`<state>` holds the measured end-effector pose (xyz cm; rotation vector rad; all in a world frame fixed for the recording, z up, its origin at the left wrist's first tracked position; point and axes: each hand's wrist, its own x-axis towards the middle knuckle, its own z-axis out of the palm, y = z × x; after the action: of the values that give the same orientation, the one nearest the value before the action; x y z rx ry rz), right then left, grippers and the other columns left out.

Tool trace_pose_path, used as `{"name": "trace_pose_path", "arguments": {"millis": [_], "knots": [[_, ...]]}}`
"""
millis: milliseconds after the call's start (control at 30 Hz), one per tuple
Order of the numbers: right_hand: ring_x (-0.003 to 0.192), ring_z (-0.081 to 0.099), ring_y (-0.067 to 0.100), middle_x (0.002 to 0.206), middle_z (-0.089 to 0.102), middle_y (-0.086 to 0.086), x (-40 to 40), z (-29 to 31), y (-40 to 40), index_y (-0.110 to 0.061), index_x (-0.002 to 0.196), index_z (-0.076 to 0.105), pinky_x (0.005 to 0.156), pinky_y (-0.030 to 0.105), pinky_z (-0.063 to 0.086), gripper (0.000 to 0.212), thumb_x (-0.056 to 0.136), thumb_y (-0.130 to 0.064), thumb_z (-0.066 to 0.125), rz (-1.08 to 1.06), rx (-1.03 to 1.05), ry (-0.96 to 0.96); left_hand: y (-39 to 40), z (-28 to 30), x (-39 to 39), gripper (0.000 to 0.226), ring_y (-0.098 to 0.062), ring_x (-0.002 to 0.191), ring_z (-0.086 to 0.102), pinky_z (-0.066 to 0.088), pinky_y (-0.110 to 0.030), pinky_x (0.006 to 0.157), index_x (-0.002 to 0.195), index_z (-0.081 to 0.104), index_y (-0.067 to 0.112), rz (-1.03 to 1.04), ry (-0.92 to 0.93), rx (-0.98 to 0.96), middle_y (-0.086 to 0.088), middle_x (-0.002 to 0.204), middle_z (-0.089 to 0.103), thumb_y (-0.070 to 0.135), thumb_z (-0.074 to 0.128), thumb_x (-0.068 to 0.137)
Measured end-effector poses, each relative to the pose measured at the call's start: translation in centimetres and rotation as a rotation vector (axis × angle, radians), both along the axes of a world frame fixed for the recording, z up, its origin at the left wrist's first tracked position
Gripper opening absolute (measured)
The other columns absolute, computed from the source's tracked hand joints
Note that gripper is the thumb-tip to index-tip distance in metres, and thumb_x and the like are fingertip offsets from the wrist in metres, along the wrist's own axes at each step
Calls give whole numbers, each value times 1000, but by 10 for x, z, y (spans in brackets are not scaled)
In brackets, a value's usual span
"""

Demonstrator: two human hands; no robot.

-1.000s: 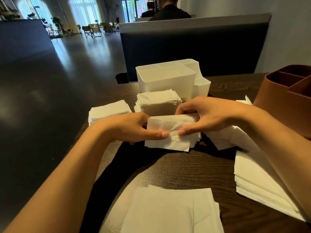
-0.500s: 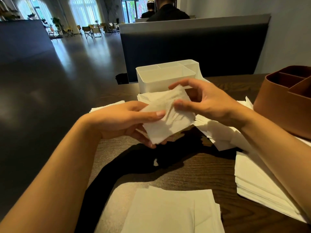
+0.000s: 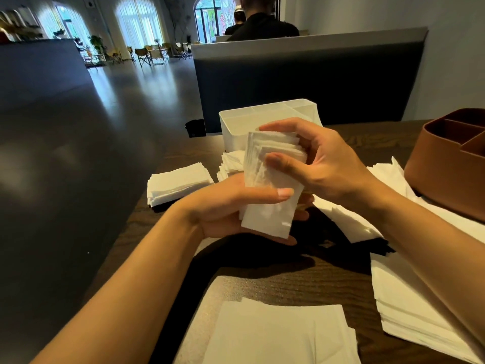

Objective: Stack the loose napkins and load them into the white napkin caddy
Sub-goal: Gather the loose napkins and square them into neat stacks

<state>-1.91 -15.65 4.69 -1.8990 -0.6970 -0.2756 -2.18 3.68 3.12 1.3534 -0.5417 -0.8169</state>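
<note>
Both hands up: left hand (image 3: 236, 203) cradles napkin bundle (image 3: 270, 185), right hand (image 3: 312, 164) pinches top. Edges fanned — likely snag on white caddy (image 3: 236, 130) rim, sheets spilling.

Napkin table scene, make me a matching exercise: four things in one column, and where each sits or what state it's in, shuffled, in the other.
Things:
1. held napkin bundle
2. white caddy
3. brown caddy
4. small napkin stack

Places or states:
A. at the table's right edge
B. gripped upright by the left hand and right hand
C. lying near the table's left edge
D. standing behind the hands, no napkins visible in its front compartment

Pairs: 1-B, 2-D, 3-A, 4-C
</note>
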Motion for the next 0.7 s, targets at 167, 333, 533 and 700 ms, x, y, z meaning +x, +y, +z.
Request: {"name": "trace_pose_path", "arguments": {"millis": [167,333,533,700], "knots": [[113,61,3,121,61,-14,-2,-1,3,-30,128,59,76,15,56,33,96,-38,58,-17,-8,3,-6,-5,-6,39,-39,123,59,51,-66,98,139,52,14,-173,195,-204,-19,124,60,6,52,101],[111,65,11,121,65,-2,-1,0,-1,-20,124,64,66,22,59,28,107,-25,42,-2,84,54,-6,-6,-4,34,-29,112,61,54,-62,96,132,52,15,-149,314,-195,-12,109,58,11,57,99],[108,66,8,115,69,-8,-3,1,2,-28,116,68,69,24,61,27,96,-37,52,-33,140,18,-4,-8,-2,33,-27,112,61,57,-56,95,130,59,14,-142,281,-170,-11,111,62,10,56,97],[99,68,3,99,73,-16,-3,0,3,-32,101,71,60,16,55,18,91,-38,59,-20,135,73,-7,-6,-4,36,-26,110,61,58,-53,93,132,50,16,-130,227,-152,-9,108,61,8,55,97]]}}
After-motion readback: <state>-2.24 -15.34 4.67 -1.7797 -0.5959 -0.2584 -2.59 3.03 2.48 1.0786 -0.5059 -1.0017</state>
